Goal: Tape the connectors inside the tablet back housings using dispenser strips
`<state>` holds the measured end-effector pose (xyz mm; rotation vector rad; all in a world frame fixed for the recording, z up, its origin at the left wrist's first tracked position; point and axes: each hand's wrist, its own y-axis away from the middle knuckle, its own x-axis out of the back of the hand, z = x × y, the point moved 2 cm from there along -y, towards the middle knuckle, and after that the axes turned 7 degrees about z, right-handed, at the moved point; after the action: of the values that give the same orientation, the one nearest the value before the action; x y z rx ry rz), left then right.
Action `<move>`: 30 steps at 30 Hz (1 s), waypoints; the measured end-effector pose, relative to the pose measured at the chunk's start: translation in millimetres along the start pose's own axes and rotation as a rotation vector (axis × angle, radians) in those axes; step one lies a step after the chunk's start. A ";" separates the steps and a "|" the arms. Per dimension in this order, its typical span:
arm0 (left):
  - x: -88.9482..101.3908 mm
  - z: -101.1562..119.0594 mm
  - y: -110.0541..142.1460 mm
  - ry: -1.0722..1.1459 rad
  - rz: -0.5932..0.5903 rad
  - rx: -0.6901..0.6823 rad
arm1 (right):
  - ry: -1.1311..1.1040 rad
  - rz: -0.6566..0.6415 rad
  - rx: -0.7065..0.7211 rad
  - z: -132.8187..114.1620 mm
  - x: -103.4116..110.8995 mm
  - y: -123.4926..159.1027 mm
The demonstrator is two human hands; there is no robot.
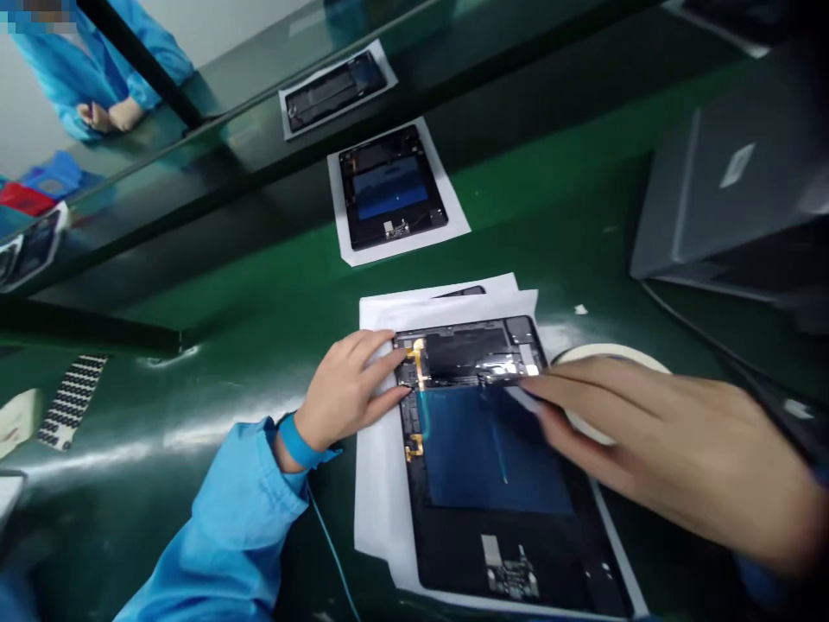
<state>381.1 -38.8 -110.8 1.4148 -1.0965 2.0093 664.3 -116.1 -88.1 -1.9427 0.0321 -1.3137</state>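
Paper sheets [379, 484] lie between the uncovered tablet [544, 540] and the green desk [259, 281], likely to spare it from scratches, and it sits close in front, within reach of both hands. Fingers of the left hand [346, 389] are spread, not clenched, their tips resting on the tablet's upper left edge — probably to steady it. The right hand [654, 423] holds thumb and fingers close together over the right side, near the upper border of a blue panel [492, 458]; whether they pinch anything I cannot tell. A band [298, 443] with a thin cord [333, 553] circles the left wrist, perhaps against static. The tablet looks thin and dark: glossy black parts at the top, gold flex strips [420, 358] along the left, a small circuit board [511, 577] near the bottom — all exposed.
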 end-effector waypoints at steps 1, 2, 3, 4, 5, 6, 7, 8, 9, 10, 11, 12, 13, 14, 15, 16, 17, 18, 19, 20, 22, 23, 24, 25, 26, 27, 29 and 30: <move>-4.0 -0.3 1.4 0.018 -0.015 -0.003 | -0.014 0.005 0.063 -7.1 -13.0 -19.4; -7.1 0.1 2.2 0.033 -0.032 -0.003 | -0.001 0.020 0.098 -11.7 -26.1 -36.3; -9.2 0.9 2.8 0.044 -0.048 -0.001 | 0.012 0.027 0.126 -14.5 -38.8 -49.6; -10.4 1.9 3.3 0.049 -0.061 0.001 | 0.037 0.034 0.128 -15.4 -50.4 -59.0; -10.9 2.7 3.8 0.050 -0.066 0.006 | 0.060 0.033 0.129 -15.1 -60.4 -64.5; -11.1 3.4 4.2 0.051 -0.066 0.012 | 0.075 0.023 0.128 -14.1 -68.4 -66.5; -11.1 4.0 4.5 0.056 -0.060 0.017 | 0.083 0.007 0.120 -12.5 -74.4 -65.9; -11.2 4.5 4.7 0.066 -0.050 0.021 | 0.085 -0.012 0.107 -10.7 -78.3 -63.5; -11.5 5.0 4.8 0.079 -0.039 0.024 | 0.083 -0.031 0.094 -8.8 -80.6 -60.4; -12.0 5.4 4.8 0.090 -0.028 0.027 | 0.078 -0.045 0.082 -7.2 -81.5 -57.1; -12.6 5.8 4.8 0.100 -0.019 0.029 | 0.072 -0.052 0.074 -6.1 -81.6 -54.4; -13.2 6.2 4.7 0.107 -0.011 0.031 | 0.071 -0.052 0.071 -5.4 -81.2 -52.4; -13.8 6.7 4.6 0.112 -0.003 0.034 | 0.074 -0.046 0.074 -5.3 -80.8 -51.3; -14.2 7.1 4.6 0.114 0.004 0.038 | 0.079 -0.041 0.082 -5.5 -80.6 -51.0; -14.5 7.6 4.5 0.114 0.011 0.040 | 0.083 -0.041 0.092 -6.0 -80.8 -51.3; -14.6 8.1 4.5 0.114 0.017 0.042 | 0.088 -0.045 0.100 -6.5 -81.3 -52.0; -14.7 8.5 4.5 0.112 0.020 0.043 | 0.092 -0.049 0.109 -7.0 -81.9 -53.0; -14.7 8.9 4.5 0.109 0.021 0.045 | 0.096 -0.054 0.119 -7.4 -82.6 -54.0; -14.8 9.2 4.5 0.106 0.016 0.047 | 0.099 -0.059 0.130 -7.8 -83.2 -54.9; -14.9 9.4 4.4 0.101 0.010 0.049 | 0.102 -0.061 0.142 -8.1 -83.7 -55.6; -15.0 9.7 4.1 0.094 0.000 0.055 | 0.109 -0.068 0.165 -8.5 -84.3 -56.6; -14.8 9.9 4.0 0.093 -0.001 0.057 | 0.114 -0.072 0.177 -8.6 -84.4 -56.8; -14.6 10.1 3.8 0.096 0.001 0.058 | 0.121 -0.076 0.187 -8.8 -84.5 -56.9; -14.4 10.2 3.7 0.101 0.001 0.060 | 0.132 -0.080 0.195 -9.1 -84.6 -56.9; -14.2 10.3 3.8 0.111 -0.003 0.063 | 0.146 -0.086 0.201 -9.5 -84.8 -57.0; -14.2 10.3 3.9 0.123 -0.007 0.067 | 0.159 -0.091 0.205 -10.0 -84.8 -57.1; -14.4 9.1 4.7 0.160 0.006 0.093 | 0.179 -0.104 0.213 -11.9 -84.8 -58.0; -14.5 7.7 5.1 0.179 0.032 0.125 | 0.187 -0.116 0.219 -13.2 -84.7 -58.7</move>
<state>387.1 -46.8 -124.8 1.2540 -0.9374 2.2126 591.9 -47.2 -116.4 -1.6548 -0.1288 -1.5056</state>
